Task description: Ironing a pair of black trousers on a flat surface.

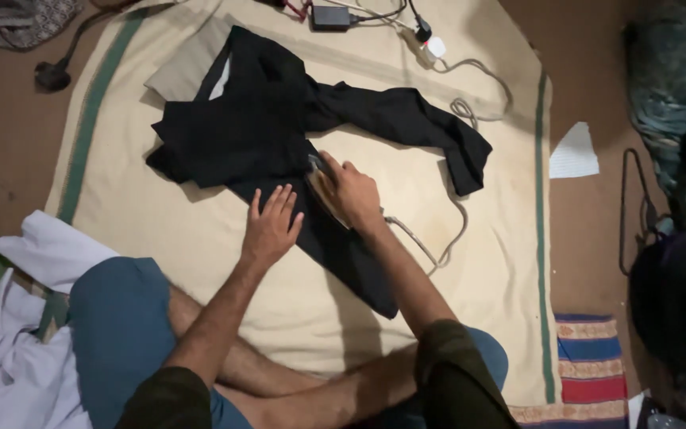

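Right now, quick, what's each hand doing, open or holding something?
Left hand: open, flat on the black garment.
Right hand: closed around the iron, which rests on the garment.

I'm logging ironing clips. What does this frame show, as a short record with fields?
setting: floor, cream blanket with green stripes
garment: black garment spread on blanket
left hand: left hand flat on garment, fingers spread
right hand: right hand gripping iron on garment
cord: iron's cord trails right across blanket
nearby: white cloth at left, paper and hanger at right
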